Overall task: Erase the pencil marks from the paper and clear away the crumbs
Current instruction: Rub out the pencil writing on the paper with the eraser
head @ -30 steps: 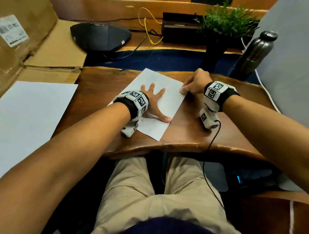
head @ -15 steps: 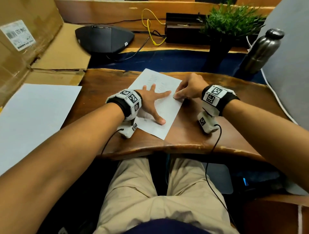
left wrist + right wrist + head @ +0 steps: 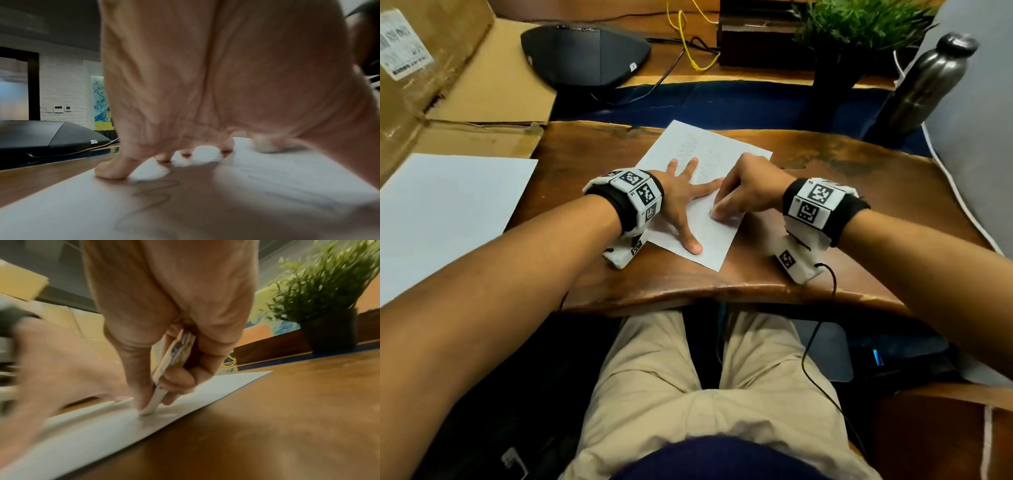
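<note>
White paper (image 3: 717, 236), one eraser (image 3: 159, 395), two hands.

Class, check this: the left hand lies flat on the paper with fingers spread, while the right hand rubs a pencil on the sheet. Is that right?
One detail is wrong. The right hand pinches an eraser, not a pencil, and presses its white tip on the paper; the right wrist view shows it. The left hand does lie flat with fingers spread.

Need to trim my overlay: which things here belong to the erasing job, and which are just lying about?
Job:
- white sheet of paper with pencil marks
- white eraser, pinched by right hand
- left hand, flat on the paper

Lying about:
- dark metal bottle
- green potted plant
- black speakerphone
- cardboard box
</note>
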Available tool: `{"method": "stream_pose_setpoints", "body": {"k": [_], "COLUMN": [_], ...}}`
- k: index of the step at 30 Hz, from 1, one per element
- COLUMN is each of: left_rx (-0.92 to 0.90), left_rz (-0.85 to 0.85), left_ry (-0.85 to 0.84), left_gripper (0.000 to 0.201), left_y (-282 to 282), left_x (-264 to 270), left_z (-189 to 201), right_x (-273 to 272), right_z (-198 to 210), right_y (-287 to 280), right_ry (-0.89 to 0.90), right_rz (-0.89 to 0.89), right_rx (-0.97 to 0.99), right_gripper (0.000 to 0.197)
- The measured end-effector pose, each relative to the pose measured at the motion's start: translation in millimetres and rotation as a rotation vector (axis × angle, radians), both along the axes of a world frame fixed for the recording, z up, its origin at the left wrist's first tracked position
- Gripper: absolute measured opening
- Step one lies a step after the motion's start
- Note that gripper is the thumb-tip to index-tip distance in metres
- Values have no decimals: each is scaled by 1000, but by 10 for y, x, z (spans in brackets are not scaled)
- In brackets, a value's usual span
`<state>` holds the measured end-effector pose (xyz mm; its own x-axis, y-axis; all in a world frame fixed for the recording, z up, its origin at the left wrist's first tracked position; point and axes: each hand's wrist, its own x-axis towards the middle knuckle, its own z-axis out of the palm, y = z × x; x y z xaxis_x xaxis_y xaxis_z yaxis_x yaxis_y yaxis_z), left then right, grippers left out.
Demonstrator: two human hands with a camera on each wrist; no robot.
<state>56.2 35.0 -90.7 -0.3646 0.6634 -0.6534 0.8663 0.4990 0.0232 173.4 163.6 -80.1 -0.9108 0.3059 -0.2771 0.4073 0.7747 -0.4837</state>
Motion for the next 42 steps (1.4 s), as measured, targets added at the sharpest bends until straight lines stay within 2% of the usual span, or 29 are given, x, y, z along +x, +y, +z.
{"method": "stream_pose_setpoints", "body": {"k": [3, 6, 8, 9, 13, 14, 19, 21, 23, 25, 29, 31, 34, 36, 42], "left_rx": [5, -1, -7, -10, 12, 14, -14, -14, 2, 2, 1, 1, -2, 0, -3], "left_rz": [3, -6, -7, -8, 4, 8, 3, -2, 4, 15, -9, -9, -12, -9, -11], "left_ry": [-2, 5, 5, 7, 3, 1, -5, 1, 13, 10, 6, 14, 30, 26, 14], "left_gripper": [149, 153, 156, 157, 151, 151, 159, 159, 155, 154, 158, 159, 157, 155, 158], "left_y": [-16, -5, 4, 4, -16, -17, 6, 3, -3, -18, -2, -11, -3, -11, -2], "left_x": [3, -22, -28, -26, -27, -27, -27, -18, -24, -16, -23, -23, -17, -10, -7], "left_z": [1, -25, -36, -34, -37, -39, -31, -39, -44, -34, -42, -40, -29, -23, -38], "right_x": [-117, 72, 217, 201, -105, -117, 187, 108, -78, -144, 180, 193, -55, -91, 255], "right_z": [-5, -74, -89, -79, -9, -8, -56, -22, 8, 8, -41, -32, 8, -14, -48], "right_y": [91, -216, -387, -366, 40, 57, -337, -240, -24, 40, -281, -289, -51, -14, -260], "right_ry": [117, 112, 36, 6, 99, 122, -39, -40, 54, 124, -19, -88, 31, 105, -90], "right_rz": [-126, 31, 167, 180, -71, -83, 214, 160, 12, -44, 198, 240, 56, 17, 230], "right_rx": [86, 73, 21, -7, 19, 39, -21, -45, 13, 79, 15, -39, 3, 33, -69], "right_gripper": [18, 13, 14, 16, 22, 20, 15, 19, 22, 21, 15, 17, 21, 20, 18]}}
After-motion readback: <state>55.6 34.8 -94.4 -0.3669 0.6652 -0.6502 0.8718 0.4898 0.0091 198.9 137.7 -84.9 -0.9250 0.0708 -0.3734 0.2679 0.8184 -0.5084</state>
